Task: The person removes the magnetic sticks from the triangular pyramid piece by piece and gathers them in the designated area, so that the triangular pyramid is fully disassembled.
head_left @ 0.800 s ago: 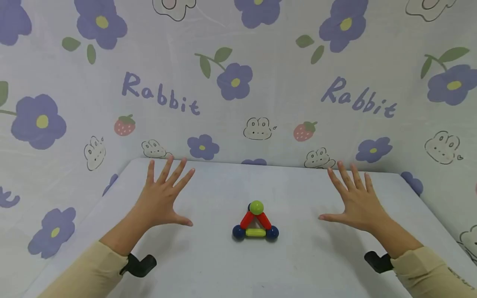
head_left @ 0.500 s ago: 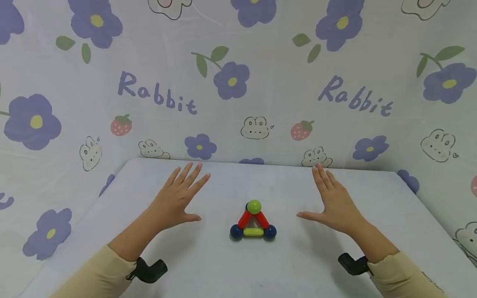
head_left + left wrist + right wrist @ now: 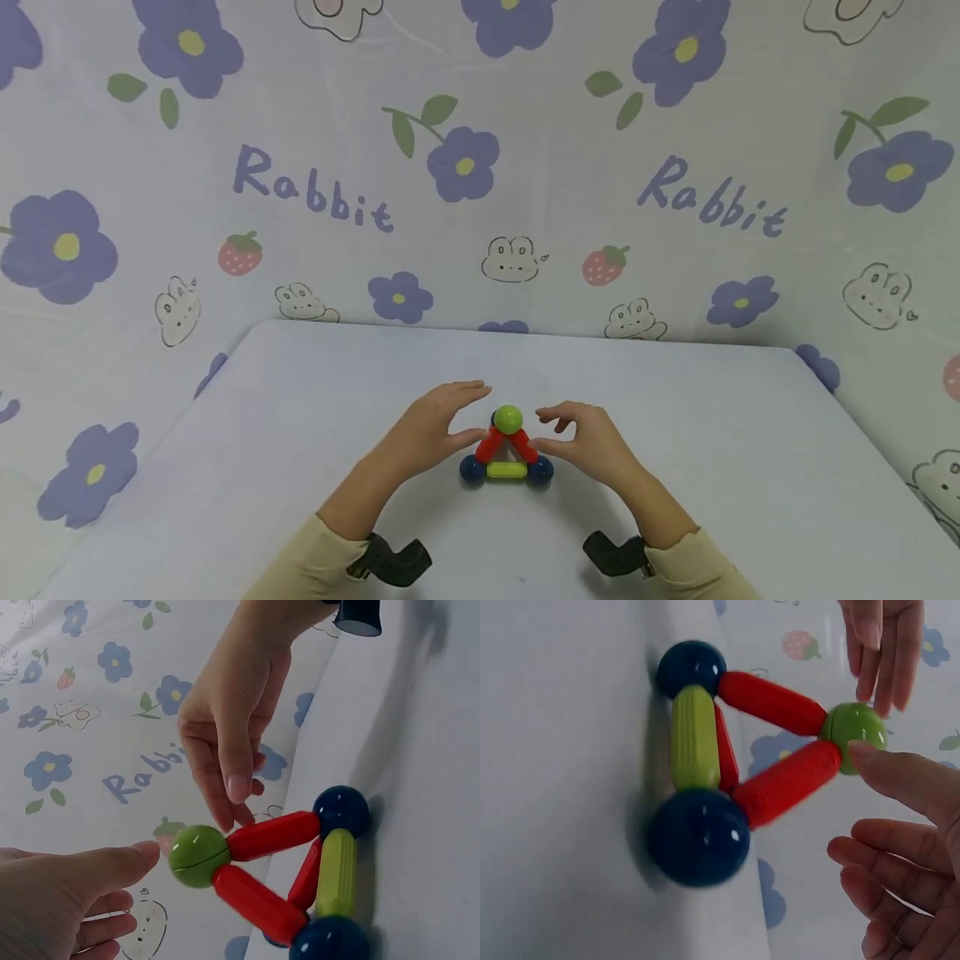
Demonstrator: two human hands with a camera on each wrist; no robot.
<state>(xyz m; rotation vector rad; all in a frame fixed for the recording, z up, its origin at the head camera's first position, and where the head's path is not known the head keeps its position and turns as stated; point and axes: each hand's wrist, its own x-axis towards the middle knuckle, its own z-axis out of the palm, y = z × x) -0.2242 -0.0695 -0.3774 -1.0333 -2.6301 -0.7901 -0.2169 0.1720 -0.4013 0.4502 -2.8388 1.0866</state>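
Note:
A small pyramid of magnetic balls and rods stands on the white table. At its top is a glossy green ball [image 3: 508,419]; red rods [image 3: 274,835] slope down from it to dark blue balls [image 3: 697,837]. A yellow-green rod [image 3: 507,471] joins the two front blue balls. My left hand [image 3: 429,429] is just left of the pyramid, thumb and fingers spread around a gap beside the green ball. From the right comes my right hand [image 3: 594,440], its fingers loosely bent and its thumb tip overlapping the green ball in the right wrist view. Neither hand grips anything.
The white table [image 3: 300,392] reaches back to a hanging cloth [image 3: 555,167] printed with purple flowers, rabbits and strawberries. Dark wrist cameras [image 3: 401,562] sit at both cuffs, low over the table.
Both hands have moved inward from the two sides, down to the pyramid. Their widely spread fingers have drawn together and bent. The pyramid stands where it was.

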